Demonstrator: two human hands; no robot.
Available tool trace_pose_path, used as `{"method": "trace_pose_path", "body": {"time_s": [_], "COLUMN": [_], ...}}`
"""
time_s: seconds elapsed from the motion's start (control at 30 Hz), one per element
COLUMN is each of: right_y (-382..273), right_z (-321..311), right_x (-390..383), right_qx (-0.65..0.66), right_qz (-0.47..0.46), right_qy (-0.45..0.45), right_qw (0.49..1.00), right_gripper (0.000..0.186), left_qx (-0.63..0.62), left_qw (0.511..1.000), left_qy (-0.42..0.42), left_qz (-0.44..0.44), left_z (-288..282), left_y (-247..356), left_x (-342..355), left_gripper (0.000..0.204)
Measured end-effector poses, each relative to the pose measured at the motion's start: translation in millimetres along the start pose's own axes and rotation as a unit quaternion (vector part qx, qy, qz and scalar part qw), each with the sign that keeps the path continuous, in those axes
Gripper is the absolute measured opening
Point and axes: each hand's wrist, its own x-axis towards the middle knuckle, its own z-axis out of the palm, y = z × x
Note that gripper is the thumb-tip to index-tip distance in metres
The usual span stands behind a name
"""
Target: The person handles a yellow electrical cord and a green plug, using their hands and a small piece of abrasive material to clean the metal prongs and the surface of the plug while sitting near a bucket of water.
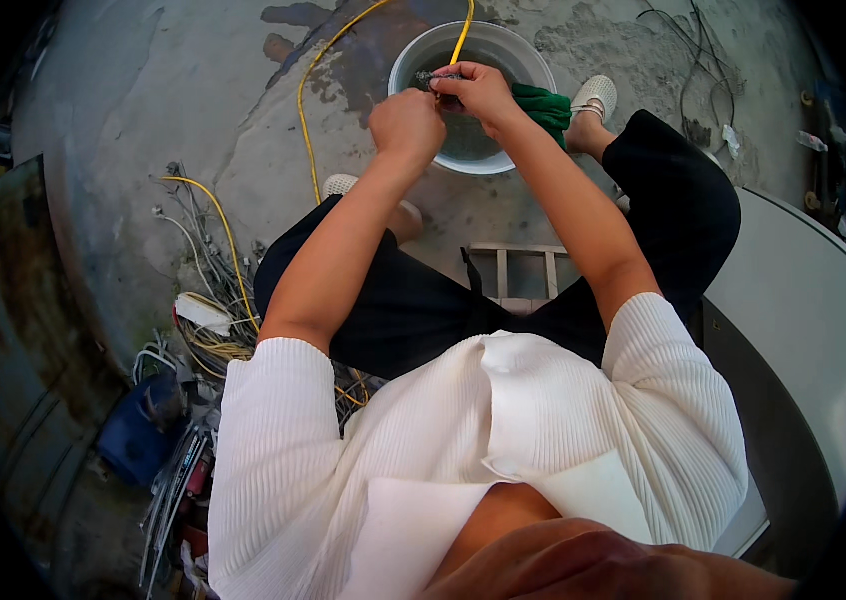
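Both my hands meet over a round pale basin [535,62] with murky water in it, between my feet. My right hand [478,95] is closed, its thumb and fingers pinching a grey, wiry tuft like a steel wool scrubber [427,79]. Beside it, my left hand [408,125] is curled into a fist, and what it grips is hidden. A yellow cable [462,38] comes down over the basin and disappears behind my right fingers. Over the basin's right rim hangs a dark green cloth [544,114], close to my right wrist.
More yellow cable [303,115] loops across the stained concrete floor. Left of my legs lie tangled cables [228,260], a white box [203,313] and a blue container [143,428]. A small wooden stool or frame [523,268] shows between my knees. A white panel [793,300] curves along the right.
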Motion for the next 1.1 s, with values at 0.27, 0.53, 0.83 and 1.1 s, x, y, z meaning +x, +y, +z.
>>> {"method": "trace_pose_path", "body": {"time_s": [0.27,0.53,0.83,1.1], "right_y": [-9.5,5.5,3.7,14.9], "right_z": [-47.4,-3.9,-21.9,-7.6], "right_x": [64.6,11.4,38.8,-1.6], "right_qx": [0.179,0.185,0.323,0.232], "right_qz": [-0.082,-0.014,-0.002,0.066], "right_qy": [0.082,0.025,-0.029,-0.051], "right_qw": [0.977,0.982,0.946,0.969], "right_gripper": [0.017,0.02,0.023,0.023], "left_qx": [-0.121,-0.455,-0.719,-0.613], "left_qw": [0.992,0.848,0.519,0.694], "left_qy": [-0.005,-0.204,-0.293,-0.297], "left_qz": [-0.038,-0.181,-0.357,-0.234], "left_z": [-16.5,1.3,-3.9,6.3], "left_y": [27.7,-6.4,-9.4,-10.6], "left_x": [4.0,18.0,21.6,10.2], "left_gripper": [0.019,0.024,0.015,0.011]}}
